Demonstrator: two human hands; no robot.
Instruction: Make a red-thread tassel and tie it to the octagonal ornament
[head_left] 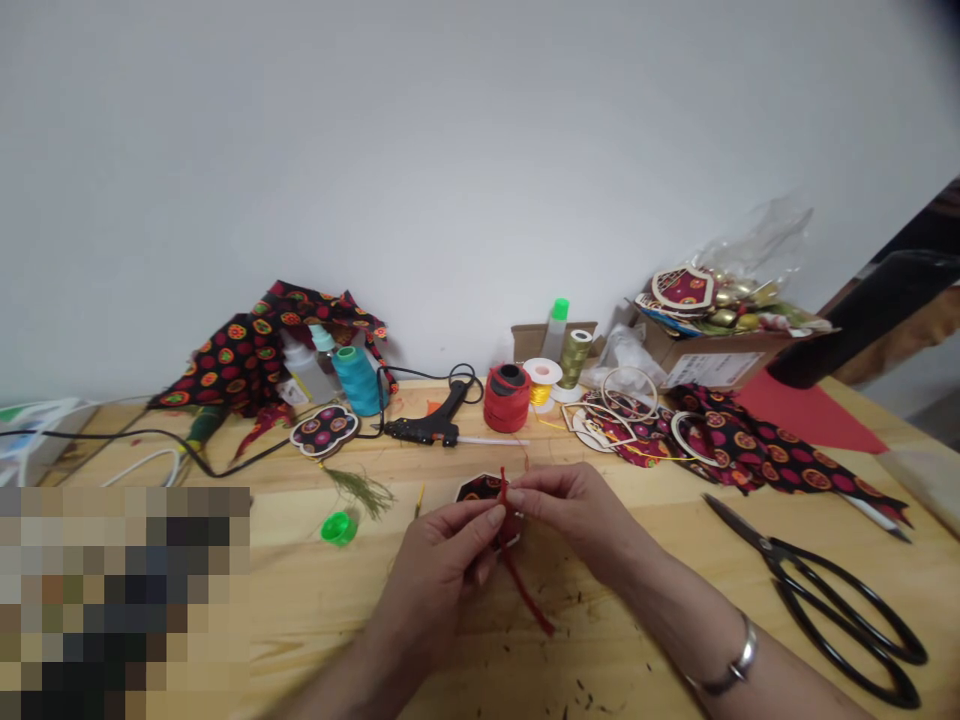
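Observation:
My left hand [450,550] and my right hand [574,515] meet over the middle of the table. Both pinch a red cord [529,595] between thumb and fingers; one end sticks up between the fingertips and the other trails down toward me. Behind the fingers is a patterned fabric piece with a pale rim [480,488], partly hidden by my hands. Whether the cord is fixed to this piece I cannot tell. A spool of red cord [507,398] stands just beyond, with a thin red strand near my right fingertips.
Black scissors [817,590] lie at the right. A glue gun [427,420], blue thread cone [358,380], yellow thread spool [541,380] and tasselled ornament [325,431] lie farther back. Wooden frames [630,395] and a filled cardboard box [712,355] are at back right. A green cap [338,528] sits left.

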